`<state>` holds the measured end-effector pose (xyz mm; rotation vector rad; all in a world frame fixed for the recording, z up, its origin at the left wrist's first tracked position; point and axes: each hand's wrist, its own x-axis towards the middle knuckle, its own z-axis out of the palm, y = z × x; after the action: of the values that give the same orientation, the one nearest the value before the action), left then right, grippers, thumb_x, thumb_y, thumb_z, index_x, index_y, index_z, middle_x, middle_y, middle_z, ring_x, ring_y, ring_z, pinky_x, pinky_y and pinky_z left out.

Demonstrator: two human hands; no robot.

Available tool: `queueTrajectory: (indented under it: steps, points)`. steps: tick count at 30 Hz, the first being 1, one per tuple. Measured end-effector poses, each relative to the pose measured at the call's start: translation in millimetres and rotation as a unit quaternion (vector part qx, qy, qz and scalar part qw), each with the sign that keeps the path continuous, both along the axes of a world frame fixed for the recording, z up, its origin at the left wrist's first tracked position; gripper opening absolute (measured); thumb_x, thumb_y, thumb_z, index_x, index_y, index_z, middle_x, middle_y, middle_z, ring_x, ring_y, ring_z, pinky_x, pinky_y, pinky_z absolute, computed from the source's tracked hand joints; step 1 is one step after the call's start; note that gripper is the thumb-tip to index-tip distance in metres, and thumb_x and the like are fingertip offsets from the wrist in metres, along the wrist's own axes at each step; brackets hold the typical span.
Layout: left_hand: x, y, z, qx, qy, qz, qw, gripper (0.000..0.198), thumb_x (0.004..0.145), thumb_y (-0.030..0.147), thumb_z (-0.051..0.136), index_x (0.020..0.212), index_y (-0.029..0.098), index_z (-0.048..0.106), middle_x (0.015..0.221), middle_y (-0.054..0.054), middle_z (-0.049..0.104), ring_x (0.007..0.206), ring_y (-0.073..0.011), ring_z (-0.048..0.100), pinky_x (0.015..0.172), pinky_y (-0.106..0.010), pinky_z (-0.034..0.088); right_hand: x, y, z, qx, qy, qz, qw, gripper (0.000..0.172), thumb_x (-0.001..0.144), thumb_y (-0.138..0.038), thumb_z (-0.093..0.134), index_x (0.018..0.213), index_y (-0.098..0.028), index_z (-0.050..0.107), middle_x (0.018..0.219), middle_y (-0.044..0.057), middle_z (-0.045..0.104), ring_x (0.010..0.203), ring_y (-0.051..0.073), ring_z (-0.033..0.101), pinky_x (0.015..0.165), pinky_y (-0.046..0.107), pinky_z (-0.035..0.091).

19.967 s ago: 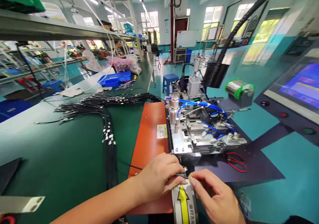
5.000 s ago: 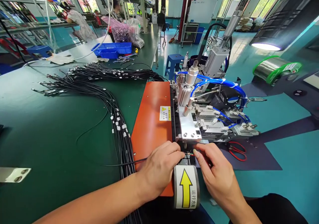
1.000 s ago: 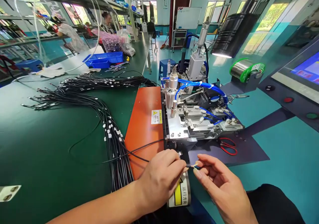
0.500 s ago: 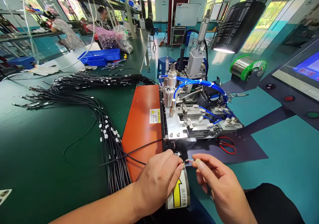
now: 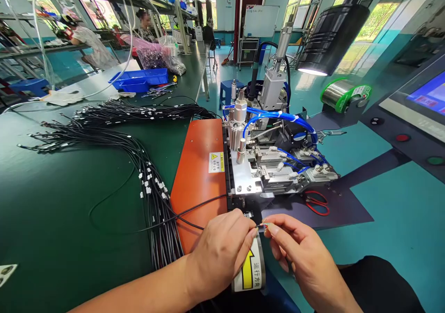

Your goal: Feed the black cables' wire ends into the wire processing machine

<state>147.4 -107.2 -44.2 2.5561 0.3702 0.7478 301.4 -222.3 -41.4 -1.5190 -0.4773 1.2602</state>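
My left hand (image 5: 222, 250) pinches the end of a thin black cable (image 5: 194, 208) that runs left across the orange plate (image 5: 198, 178) to the bundle of black cables (image 5: 153, 197). My right hand (image 5: 299, 252) touches the cable's stripped coloured wire tips (image 5: 263, 225) with thumb and forefinger. Both hands meet just in front of the small metal machine (image 5: 271, 169), above a white roller with a yellow arrow label (image 5: 248, 271).
Red-handled scissors (image 5: 317, 202) lie right of the machine on a dark mat. A solder spool (image 5: 344, 97), a black lamp (image 5: 328, 32) and a control panel with screen (image 5: 417, 113) stand at right. Blue trays (image 5: 139, 79) and other workers (image 5: 86, 39) are far back left.
My hands have drawn closer together at the wire tips; the right fingers now pinch in at them. Earlier the cable end lay at the machine's front slot.
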Motion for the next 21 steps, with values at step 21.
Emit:
queueTrajectory:
  steps: [21]
  points:
    - [-0.3,1.1,-1.2,-0.012,0.003,-0.014,1.000,0.012,0.100,0.017,0.048,0.101,0.015,0.060,0.081,-0.005,0.056,0.072,-0.0175,0.050,0.062,-0.030,0.040,1.6,2.3,5.9,0.003,0.020,0.046,0.999,0.043,0.091,-0.058,0.061,0.079,-0.017,0.054,0.055,-0.007,0.042,0.047,0.005,0.029,0.042,0.018,0.022]
